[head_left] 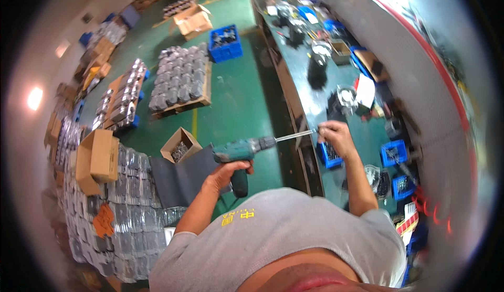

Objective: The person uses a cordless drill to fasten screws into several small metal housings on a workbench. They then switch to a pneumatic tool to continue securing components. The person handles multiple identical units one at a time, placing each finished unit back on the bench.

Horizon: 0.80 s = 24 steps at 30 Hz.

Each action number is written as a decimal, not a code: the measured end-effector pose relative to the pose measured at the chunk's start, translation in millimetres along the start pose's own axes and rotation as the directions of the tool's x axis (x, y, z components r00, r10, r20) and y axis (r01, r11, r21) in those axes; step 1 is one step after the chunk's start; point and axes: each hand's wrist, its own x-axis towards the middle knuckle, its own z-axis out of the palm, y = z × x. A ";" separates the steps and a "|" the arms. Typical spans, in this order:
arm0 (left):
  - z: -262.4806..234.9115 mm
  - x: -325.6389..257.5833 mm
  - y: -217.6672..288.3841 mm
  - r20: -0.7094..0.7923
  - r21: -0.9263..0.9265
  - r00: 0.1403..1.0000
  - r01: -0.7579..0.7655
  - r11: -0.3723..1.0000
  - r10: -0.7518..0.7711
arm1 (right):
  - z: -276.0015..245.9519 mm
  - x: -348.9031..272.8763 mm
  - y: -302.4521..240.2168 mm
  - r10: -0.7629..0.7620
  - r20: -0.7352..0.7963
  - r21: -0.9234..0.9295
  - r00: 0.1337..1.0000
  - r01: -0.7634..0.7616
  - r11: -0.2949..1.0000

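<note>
A green and black cordless drill point(237, 150) lies level in front of me, with my left hand point(227, 173) wrapped round its grip. From its chuck a long silver bit point(295, 135) points right, over the edge of the workbench point(310, 103). My right hand point(337, 137) is closed at the bit's far end, fingers pinched together at the tip. Something small and dark shows there, too small to name. Just below that hand sits a blue bin point(329, 158) of small dark parts.
Motor-like metal units point(345, 99) and more blue bins point(394, 153) stand along the bench. On the green floor are an open carton point(180, 146) of small parts, a pallet point(207, 90) stacked with grey metal parts, and a blue crate point(226, 53). A red coiled hose point(433, 213) hangs at right.
</note>
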 end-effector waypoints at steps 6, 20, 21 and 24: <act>-12.4 2.2 -10.5 0.018 0.019 1.000 -0.024 1.000 0.023 | 3.4 -3.5 -4.0 0.027 0.028 0.025 0.999 -0.028 0.999; -16.1 13.1 -15.0 0.071 0.001 0.997 -0.014 1.000 0.014 | -4.5 -6.6 3.4 0.097 0.025 0.164 0.995 -0.099 0.981; -15.6 13.1 -16.0 0.057 0.003 0.998 -0.011 1.000 0.011 | -4.2 -6.8 2.6 0.105 0.026 0.176 0.994 -0.108 0.978; -13.8 13.8 -15.2 0.043 0.003 0.999 -0.005 1.000 0.005 | -4.6 -7.3 0.4 0.125 0.038 0.206 0.991 -0.130 0.970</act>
